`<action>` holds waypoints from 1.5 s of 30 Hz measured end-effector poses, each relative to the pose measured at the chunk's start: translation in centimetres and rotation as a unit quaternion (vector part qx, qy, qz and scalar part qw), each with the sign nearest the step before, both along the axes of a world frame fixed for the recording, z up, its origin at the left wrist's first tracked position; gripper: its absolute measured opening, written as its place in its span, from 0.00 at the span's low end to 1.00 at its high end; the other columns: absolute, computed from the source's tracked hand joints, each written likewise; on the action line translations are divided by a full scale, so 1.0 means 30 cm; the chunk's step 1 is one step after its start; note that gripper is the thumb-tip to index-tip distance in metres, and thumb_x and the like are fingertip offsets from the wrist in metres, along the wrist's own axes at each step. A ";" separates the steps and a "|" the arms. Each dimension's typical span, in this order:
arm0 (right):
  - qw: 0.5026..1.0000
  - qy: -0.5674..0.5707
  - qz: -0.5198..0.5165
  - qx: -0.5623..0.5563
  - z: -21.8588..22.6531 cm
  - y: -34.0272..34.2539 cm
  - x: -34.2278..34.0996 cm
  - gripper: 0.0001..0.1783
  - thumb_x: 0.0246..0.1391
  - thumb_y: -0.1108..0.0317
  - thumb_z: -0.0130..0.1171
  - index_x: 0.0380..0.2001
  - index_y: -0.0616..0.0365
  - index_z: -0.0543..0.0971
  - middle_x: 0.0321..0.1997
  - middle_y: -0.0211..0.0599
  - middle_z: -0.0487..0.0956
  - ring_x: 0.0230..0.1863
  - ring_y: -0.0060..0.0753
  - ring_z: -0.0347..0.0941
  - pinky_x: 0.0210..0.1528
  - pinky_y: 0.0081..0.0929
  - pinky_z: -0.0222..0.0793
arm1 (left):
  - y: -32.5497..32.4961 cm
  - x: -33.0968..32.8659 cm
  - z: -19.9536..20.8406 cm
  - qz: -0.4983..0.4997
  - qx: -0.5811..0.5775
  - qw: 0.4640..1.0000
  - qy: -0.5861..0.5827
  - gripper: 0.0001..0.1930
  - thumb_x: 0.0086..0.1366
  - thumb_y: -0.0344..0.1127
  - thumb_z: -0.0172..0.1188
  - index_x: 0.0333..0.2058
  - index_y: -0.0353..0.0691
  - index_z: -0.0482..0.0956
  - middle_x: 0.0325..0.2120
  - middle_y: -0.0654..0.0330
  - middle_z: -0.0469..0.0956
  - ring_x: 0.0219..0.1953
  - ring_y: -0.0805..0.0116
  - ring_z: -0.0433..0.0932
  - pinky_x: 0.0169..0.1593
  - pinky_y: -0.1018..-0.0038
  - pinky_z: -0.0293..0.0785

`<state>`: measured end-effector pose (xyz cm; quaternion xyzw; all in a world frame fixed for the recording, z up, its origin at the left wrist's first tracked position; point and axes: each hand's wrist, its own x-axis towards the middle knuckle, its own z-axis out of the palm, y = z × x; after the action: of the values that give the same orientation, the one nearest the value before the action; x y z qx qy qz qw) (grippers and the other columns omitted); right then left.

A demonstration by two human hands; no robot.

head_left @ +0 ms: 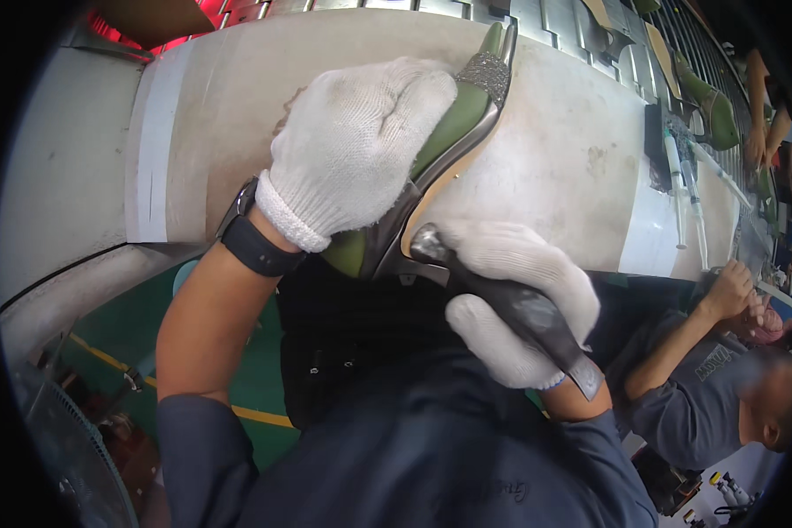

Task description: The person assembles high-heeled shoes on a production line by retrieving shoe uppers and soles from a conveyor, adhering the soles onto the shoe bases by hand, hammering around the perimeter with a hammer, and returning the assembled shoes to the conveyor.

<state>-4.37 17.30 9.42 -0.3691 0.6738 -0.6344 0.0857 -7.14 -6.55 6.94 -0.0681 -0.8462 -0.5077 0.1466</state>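
Note:
A strappy shoe on a green last point(453, 132) lies across the bench edge, its toe pointing away from me. It has dark metallic edges, a glittery toe strap point(486, 77) and a beige sole point(466, 176) facing right. My left hand point(361, 141), in a white knit glove, is closed over the last and holds it down. My gloved right hand point(519, 282) is closed around a long dark grey piece point(537, 317). Its rounded, shiny end meets the shoe's heel area, and its flat, flared end sticks out near my wrist. Whether it is a tool or the heel cannot be told.
The pale worn bench top point(581, 167) extends behind the shoe. Several syringes point(686, 185) lie at its right end. Along the far side runs a metal slat conveyor point(554, 22), with another green last point(722, 119) at right. A co-worker point(695, 396) sits to my right.

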 end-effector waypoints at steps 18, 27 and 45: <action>0.994 0.079 -0.057 0.053 0.007 -0.056 -0.014 0.20 0.50 0.78 0.78 0.47 0.60 0.85 0.48 0.50 0.89 0.48 0.50 0.89 0.53 0.40 0.86 | 0.039 0.006 0.032 0.034 -0.024 0.999 0.008 0.15 0.78 0.41 0.57 0.41 0.37 0.89 0.36 0.46 0.87 0.39 0.40 0.86 0.44 0.53 0.82; 0.994 0.098 -0.053 0.004 0.005 -0.061 -0.038 0.16 0.55 0.77 0.75 0.46 0.57 0.85 0.45 0.42 0.89 0.43 0.43 0.90 0.47 0.34 0.86 | 0.017 0.008 0.066 -0.011 -0.018 0.999 -0.028 0.20 0.79 0.43 0.57 0.53 0.32 0.87 0.49 0.44 0.89 0.52 0.44 0.88 0.58 0.60 0.82; 0.991 -0.097 -0.093 -0.015 0.117 0.002 -0.356 0.10 0.68 0.74 0.68 0.50 0.63 0.83 0.46 0.36 0.88 0.50 0.29 0.86 0.56 0.31 0.82 | 0.097 -0.089 0.165 -0.037 -0.165 0.973 -0.156 0.34 0.62 0.41 0.73 0.65 0.36 0.75 0.48 0.42 0.86 0.53 0.38 0.85 0.58 0.54 0.80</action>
<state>-15.05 17.36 12.93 -0.2427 0.6838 -0.6828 0.0858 -9.80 -3.66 11.89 -0.0429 -0.9275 -0.3709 -0.0196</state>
